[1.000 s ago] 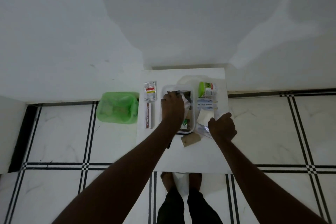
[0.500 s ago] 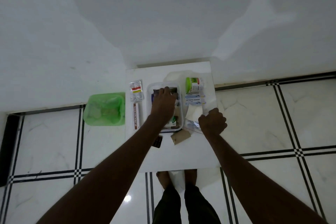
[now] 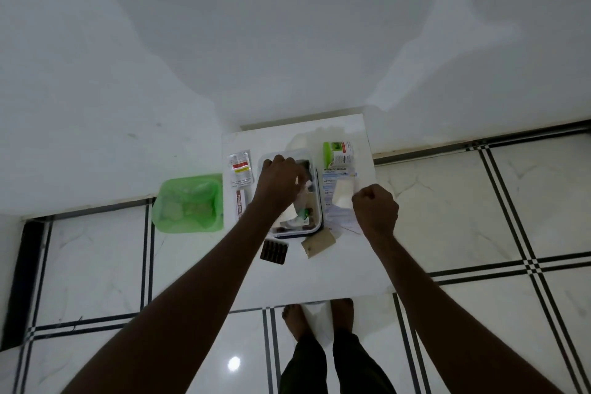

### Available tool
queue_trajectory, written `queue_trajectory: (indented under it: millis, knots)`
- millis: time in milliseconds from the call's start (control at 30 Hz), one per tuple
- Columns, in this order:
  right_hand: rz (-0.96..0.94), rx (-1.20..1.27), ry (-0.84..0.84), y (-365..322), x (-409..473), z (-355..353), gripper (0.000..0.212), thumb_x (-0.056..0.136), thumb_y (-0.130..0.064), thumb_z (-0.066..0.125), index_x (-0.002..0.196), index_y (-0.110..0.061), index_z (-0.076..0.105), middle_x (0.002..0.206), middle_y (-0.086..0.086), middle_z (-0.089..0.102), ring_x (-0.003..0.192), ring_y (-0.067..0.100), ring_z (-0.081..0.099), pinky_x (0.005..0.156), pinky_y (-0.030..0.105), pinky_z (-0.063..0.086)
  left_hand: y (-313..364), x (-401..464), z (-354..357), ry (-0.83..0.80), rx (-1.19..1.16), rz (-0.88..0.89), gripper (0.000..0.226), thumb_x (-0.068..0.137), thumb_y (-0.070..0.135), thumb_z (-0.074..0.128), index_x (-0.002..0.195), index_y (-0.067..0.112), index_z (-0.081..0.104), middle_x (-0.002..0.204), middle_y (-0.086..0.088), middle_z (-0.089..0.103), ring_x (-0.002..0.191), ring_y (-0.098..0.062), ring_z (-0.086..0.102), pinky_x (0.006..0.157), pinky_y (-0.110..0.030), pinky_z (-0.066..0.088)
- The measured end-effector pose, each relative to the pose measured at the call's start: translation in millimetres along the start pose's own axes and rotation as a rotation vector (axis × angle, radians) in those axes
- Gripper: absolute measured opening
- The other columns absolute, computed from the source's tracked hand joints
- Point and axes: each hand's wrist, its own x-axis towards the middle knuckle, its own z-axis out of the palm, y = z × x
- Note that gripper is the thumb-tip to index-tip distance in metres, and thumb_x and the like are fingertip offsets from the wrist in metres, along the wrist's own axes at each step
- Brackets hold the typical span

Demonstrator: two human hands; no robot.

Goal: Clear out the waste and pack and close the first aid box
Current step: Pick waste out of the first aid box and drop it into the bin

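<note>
One clear rectangular plastic first aid box (image 3: 316, 201) sat mid-table, long axis running away from person. Left hand (image 3: 277, 184) over box, fingers curled, grasp unclear. Right hand (image 3: 374, 209) fisted just right of box, contents indeterminate. One green-lined bin (image 3: 188, 201) left of box.

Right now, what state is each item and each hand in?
first aid box: open, no lid on, partly filled.
left hand: over the box, fingers curled down into it; grasp hidden.
right hand: closed in a fist beside the box.
green bin: open, lined, some waste inside.
green-capped jar: capped, lying on its side.
dark blister strip: flat on the table, outside the box.
brown packet: flat on the table, outside the box.
</note>
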Motion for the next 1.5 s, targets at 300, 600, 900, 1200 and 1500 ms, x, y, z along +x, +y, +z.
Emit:
queue_trajectory:
  millis: [300, 600, 900, 1200, 1500]
  knots:
    - [-0.211, 0.197, -0.095, -65.4, -7.3, -47.9, 0.018, 0.084, -0.020, 0.055, 0.079, -0.003, 0.060, 0.073, 0.009, 0.065, 0.065, 0.022, 0.063, 0.058, 0.028, 0.050, -9.6, -35.2, -72.7, 0.129, -0.527, -0.266, 0.014, 0.082, 0.016, 0.074, 0.094, 0.017, 0.067, 0.069, 0.002, 0.072, 0.059, -0.003, 0.064, 0.061, -0.008, 0.045]
    - [-0.348, 0.153, -0.267, -141.7, -61.1, -3.5, 0.010, 0.085, -0.015, 0.056, 0.088, -0.009, 0.064, 0.080, 0.002, 0.069, 0.074, 0.019, 0.064, 0.062, 0.026, 0.047, -80.4, -114.8, -111.3, 0.568, -0.990, -0.733, 0.022, 0.080, 0.022, 0.078, 0.101, 0.021, 0.075, 0.077, -0.004, 0.075, 0.070, -0.014, 0.069, 0.065, -0.026, 0.053]
    - [-0.443, -0.057, -0.381, -205.9, -136.4, 134.6, 0.011, 0.082, -0.017, 0.050, 0.085, -0.012, 0.059, 0.078, 0.009, 0.070, 0.072, 0.031, 0.064, 0.070, 0.033, 0.052, -215.7, -199.8, -85.4, 0.828, -1.260, -1.100, 0.009, 0.084, 0.006, 0.074, 0.091, 0.002, 0.070, 0.079, -0.009, 0.065, 0.064, -0.016, 0.064, 0.051, -0.018, 0.056]
    - [-0.350, -0.328, -0.501, -219.2, -176.0, 353.0, 0.029, 0.078, -0.018, 0.047, 0.097, -0.002, 0.061, 0.093, 0.020, 0.072, 0.091, 0.036, 0.068, 0.078, 0.035, 0.052, -391.8, -202.9, 31.1, 0.702, -1.492, -1.365, 0.013, 0.086, 0.008, 0.072, 0.087, -0.004, 0.067, 0.093, -0.028, 0.068, 0.078, -0.036, 0.069, 0.056, -0.037, 0.063]
    - [-0.066, -0.422, -0.526, -156.1, -132.1, 551.9, 0.017, 0.080, -0.003, 0.055, 0.092, 0.007, 0.062, 0.049, 0.001, 0.047, 0.065, 0.020, 0.059, 0.048, 0.024, 0.031, -528.0, -158.0, 187.8, 0.486, -1.495, -1.472, 0.008, 0.084, 0.004, 0.068, 0.077, 0.003, 0.066, 0.086, -0.021, 0.069, 0.073, -0.034, 0.070, 0.070, -0.045, 0.063]
